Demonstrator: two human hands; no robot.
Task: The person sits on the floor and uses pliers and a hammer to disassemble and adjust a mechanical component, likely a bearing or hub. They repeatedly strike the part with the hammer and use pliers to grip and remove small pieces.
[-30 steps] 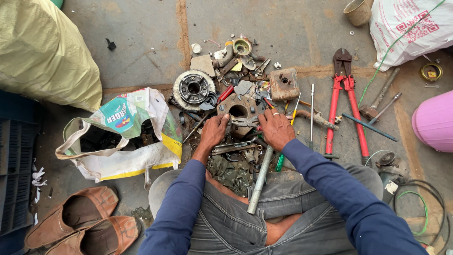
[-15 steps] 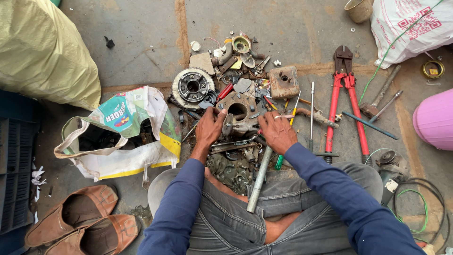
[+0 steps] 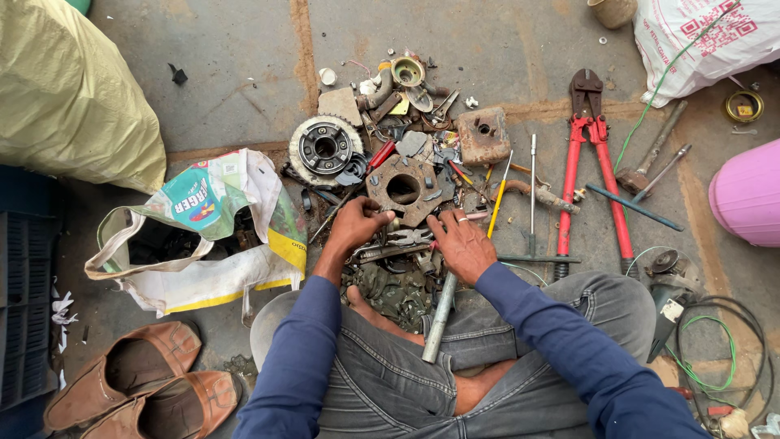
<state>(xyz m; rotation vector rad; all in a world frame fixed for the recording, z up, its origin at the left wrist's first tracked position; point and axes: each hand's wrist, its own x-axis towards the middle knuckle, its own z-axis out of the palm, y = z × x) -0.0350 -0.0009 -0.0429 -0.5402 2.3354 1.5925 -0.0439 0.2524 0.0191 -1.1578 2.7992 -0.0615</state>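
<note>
I sit cross-legged on the floor with a pile of scrap metal in front of me. My left hand (image 3: 355,228) has its fingers curled around a small metal part at the lower left edge of a rusty plate (image 3: 404,189) with a round hole. My right hand (image 3: 461,244), with a ring on one finger, lies flat and spread over pliers (image 3: 404,237) and other loose parts. A grey metal pipe (image 3: 439,313) slants across my lap beneath it. A toothed round gear part (image 3: 325,148) lies just left of the plate.
Red bolt cutters (image 3: 591,167), screwdrivers and a rusty block (image 3: 483,136) lie to the right. An open printed bag (image 3: 203,236) and brown shoes (image 3: 138,382) are at the left, a yellow sack (image 3: 65,89) beyond. At the right are a pink container (image 3: 751,203) and coiled wire (image 3: 715,358).
My right hand has drawn back from the rusty plate toward my lap and flattened on the pliers. My left hand stays at the plate's lower left edge.
</note>
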